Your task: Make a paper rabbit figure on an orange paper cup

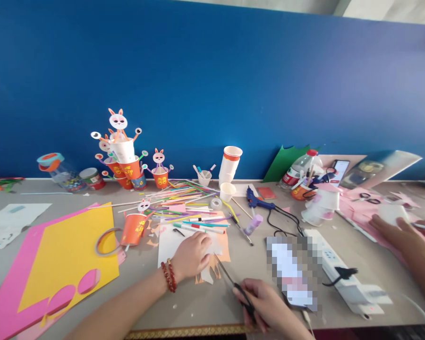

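My right hand [264, 302] grips a pair of black-handled scissors [230, 278], its long blades pointing up and left. The blade tips lie by a small piece of white paper [216, 244]. My left hand [191, 252], with red bead bracelets at the wrist, has its fingers curled and pinches that paper. Beneath are a white sheet [165, 250] and an orange cut sheet [225, 252] with a ragged lower edge. A white scrap [207, 275] lies below the left fingers. Several markers [201, 227] rest just beyond the hand.
Yellow card [74, 245] with round holes lies left, beside a tape roll [108, 242] and orange cup [133, 229]. Rabbit-faced cups [129, 167] stand behind. Rightward are a glue gun [258, 200], phone [292, 274], power strip [340, 274] and another person's hand [398, 236].
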Tool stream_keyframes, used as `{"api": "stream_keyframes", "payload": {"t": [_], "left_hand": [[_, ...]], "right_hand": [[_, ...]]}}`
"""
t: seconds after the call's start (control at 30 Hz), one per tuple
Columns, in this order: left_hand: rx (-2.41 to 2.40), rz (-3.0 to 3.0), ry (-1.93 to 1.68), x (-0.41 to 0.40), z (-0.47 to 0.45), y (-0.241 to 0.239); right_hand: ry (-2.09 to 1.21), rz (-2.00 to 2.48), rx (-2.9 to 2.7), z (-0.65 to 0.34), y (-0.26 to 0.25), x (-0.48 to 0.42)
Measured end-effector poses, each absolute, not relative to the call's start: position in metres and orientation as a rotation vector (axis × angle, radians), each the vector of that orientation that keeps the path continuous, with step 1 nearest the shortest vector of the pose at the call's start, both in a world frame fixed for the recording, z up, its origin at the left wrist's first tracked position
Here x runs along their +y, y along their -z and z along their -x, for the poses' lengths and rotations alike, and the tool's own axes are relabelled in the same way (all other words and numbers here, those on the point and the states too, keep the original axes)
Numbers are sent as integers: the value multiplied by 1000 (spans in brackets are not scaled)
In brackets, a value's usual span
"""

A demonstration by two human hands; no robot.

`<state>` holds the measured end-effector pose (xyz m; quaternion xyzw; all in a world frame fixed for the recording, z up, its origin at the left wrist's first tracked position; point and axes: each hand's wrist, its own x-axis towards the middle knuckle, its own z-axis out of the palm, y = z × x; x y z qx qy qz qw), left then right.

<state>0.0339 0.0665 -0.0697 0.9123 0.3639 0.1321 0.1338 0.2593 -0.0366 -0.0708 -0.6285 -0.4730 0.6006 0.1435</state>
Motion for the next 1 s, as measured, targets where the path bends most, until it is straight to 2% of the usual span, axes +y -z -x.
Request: {"api": "stream_keyframes", "payload": {"t": [0.17, 1.0], "left_hand": [[1028, -2547, -530, 66, -28, 74], [1183, -2532, -553, 62, -40, 76]], "right_hand": [[-1740, 1785, -1325, -254, 74, -33], [-1702, 1752, -1273, -239, 77, -25]]}}
